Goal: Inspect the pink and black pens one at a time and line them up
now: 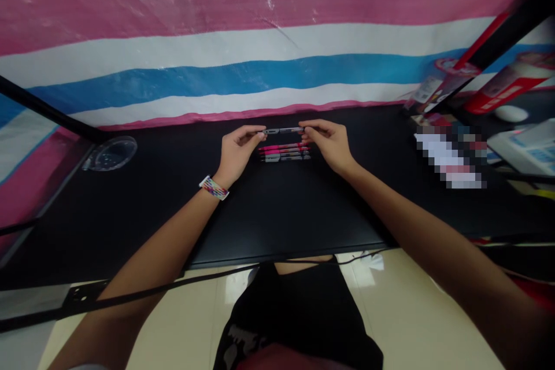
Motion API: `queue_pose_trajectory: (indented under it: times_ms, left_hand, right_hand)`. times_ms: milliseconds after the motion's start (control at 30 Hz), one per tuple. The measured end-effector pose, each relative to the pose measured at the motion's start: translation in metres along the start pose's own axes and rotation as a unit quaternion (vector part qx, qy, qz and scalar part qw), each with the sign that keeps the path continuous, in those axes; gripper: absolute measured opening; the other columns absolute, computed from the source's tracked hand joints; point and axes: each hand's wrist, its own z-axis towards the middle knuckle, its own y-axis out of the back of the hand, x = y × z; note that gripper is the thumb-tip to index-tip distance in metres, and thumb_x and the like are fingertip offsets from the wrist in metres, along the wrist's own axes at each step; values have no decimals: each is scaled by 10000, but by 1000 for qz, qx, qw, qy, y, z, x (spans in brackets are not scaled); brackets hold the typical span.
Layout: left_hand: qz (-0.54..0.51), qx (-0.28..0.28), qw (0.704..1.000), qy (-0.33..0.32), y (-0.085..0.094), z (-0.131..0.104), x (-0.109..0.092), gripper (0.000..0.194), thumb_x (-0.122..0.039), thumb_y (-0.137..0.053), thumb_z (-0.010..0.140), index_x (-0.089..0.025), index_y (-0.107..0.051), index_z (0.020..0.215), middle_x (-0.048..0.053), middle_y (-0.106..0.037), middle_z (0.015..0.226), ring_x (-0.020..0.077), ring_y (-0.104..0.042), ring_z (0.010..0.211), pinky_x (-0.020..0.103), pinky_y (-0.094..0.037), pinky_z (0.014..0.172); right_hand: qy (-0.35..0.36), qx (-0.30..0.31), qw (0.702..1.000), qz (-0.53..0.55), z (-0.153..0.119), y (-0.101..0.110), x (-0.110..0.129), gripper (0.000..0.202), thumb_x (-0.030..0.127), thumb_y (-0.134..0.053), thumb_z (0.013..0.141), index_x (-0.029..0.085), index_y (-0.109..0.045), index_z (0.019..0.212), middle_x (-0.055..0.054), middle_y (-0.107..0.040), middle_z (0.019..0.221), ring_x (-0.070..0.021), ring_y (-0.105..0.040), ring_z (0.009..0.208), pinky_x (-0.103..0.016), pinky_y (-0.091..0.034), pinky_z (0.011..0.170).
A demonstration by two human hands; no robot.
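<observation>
A slim pen with a dark grey cap and a clear barrel [284, 130] lies level between my two hands. My left hand [239, 150] pinches its capped end between thumb and fingers. The opposite end is in the fingertips of my right hand [328, 141]. Just below it, several pens [284, 152] rest side by side on the black table [277, 208], some with pink caps and the nearest with a grey one. A colourful woven band circles my left wrist.
A clear round plastic lid or dish [113, 154] is at the left. Along the right stand a clear cup [433, 84] and a red and white container [505, 87], with papers [446, 159] and a white box [526, 147] nearby. A dark cable crosses near the front edge.
</observation>
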Motion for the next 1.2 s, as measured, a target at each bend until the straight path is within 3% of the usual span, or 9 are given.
queue_pose_trajectory:
  times_ms: [167,400,600,867,1200]
  left_hand:
    - [109,1,994,-27,4,2,6,151,-325,-838,969,-268,-897,1096,56,-893,1115,234,-823,1012,421,-649,1014]
    - [212,22,977,-13,8,3,10,143,-261,-824,975,-294,-913,1082,57,-897,1139,282,-821,1090,505,-616,1095]
    - [250,47,967,10,8,2,1,171,-220,-770,989,-280,-903,1077,44,-899,1120,271,-831,1048,484,-641,1059]
    - [282,56,957,-35,8,3,8,220,-141,-756,924,-301,-887,999,27,-893,1063,274,-806,1037,512,-604,1081]
    - [322,61,944,-36,10,2,12,223,-219,-705,971,-317,-891,1046,38,-850,1017,287,-736,1006,513,-551,1035]
  right_hand:
    - [89,21,979,-183,5,10,-5,181,291,-764,948,308,-887,1079,-50,-853,1137,-315,-762,1119,-560,-542,1167]
    - [140,78,925,-344,11,18,-20,323,191,-609,994,241,-895,1135,-90,-874,1187,-344,-780,1157,-550,-572,1114]
    - [155,72,905,-390,9,17,-20,377,108,-579,962,210,-909,1115,-86,-883,1151,-326,-791,1137,-508,-604,1076]
    - [130,83,898,-412,3,14,-11,492,36,-505,902,197,-910,1131,-82,-879,1148,-331,-773,1135,-526,-602,1073]
    - [135,93,885,-435,-5,11,-6,529,22,-499,891,194,-910,1177,-76,-876,1234,-344,-768,1151,-557,-603,1100]
